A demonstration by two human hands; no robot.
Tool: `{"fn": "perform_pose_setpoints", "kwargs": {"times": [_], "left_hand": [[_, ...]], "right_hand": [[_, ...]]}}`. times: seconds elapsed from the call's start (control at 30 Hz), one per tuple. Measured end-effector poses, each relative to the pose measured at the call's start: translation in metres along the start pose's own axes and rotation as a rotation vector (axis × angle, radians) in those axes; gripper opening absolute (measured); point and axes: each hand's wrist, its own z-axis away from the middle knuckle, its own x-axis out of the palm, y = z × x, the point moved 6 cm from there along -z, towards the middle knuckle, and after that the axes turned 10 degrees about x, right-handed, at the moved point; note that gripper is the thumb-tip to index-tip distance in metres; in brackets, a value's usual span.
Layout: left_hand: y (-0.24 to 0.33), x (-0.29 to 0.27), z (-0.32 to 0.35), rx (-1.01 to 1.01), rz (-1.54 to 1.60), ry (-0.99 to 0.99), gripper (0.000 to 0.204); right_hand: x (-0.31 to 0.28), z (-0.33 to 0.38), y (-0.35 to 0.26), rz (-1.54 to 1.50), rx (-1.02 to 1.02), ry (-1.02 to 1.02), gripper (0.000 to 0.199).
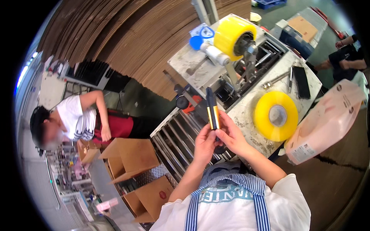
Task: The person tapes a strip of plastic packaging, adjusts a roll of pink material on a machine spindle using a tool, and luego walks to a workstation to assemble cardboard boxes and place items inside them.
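A black and yellow box cutter (212, 111) points away from me, held upright over the near end of the case-sealing machine. My left hand (205, 141) grips its lower end from the left, fingers closed. From the other side my right hand (232, 135) pinches the same handle, thumbs close together. Whether its blade is out cannot be made out. On the worktop right of my hands lies a wide roll of yellow tape (261, 122). Another yellow tape roll (226, 35) is mounted on the machine.
A black phone (301, 82), a pen (291, 80) and a pinkish plastic bag (327, 121) sit at the right. Metal conveyor rollers (171, 143) run left, beside open cardboard boxes (139, 157). A co-worker (86, 115) stands beyond them. Stacked flat cardboard (127, 36) rises behind.
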Motion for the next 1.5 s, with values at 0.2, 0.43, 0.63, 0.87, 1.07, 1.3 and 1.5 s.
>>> {"fn": "perform_pose_setpoints", "kwargs": {"times": [0.2, 0.43, 0.63, 0.87, 1.07, 1.3, 1.5], "left_hand": [[0.003, 0.017, 0.012, 0.044, -0.091, -0.019, 0.045], [0.005, 0.022, 0.023, 0.064, -0.148, -0.055, 0.041], [0.001, 0.025, 0.008, -0.227, -0.584, -0.342, 0.032], [0.156, 0.126, -0.111, 1.219, -1.561, 0.052, 0.073], [0.148, 0.122, -0.154, 0.952, -1.546, -0.029, 0.072], [0.147, 0.075, -0.119, 1.033, -1.466, -0.044, 0.039], [0.15, 0.07, -0.11, 1.034, -1.404, -0.039, 0.035]], "right_hand": [[-0.006, 0.005, -0.013, -0.142, 0.039, -0.08, 0.068], [-0.011, 0.014, -0.009, -0.202, 0.075, 0.03, 0.044], [-0.035, 0.018, -0.017, -0.036, 0.098, 0.196, 0.019], [-0.092, 0.039, -0.05, 0.192, -0.052, 0.456, 0.022], [-0.098, 0.038, -0.069, 0.126, 0.051, 0.573, 0.039], [-0.103, -0.002, -0.069, 0.267, 0.183, 0.422, 0.046], [-0.089, -0.037, -0.062, 0.025, 0.203, 0.263, 0.048]]}}
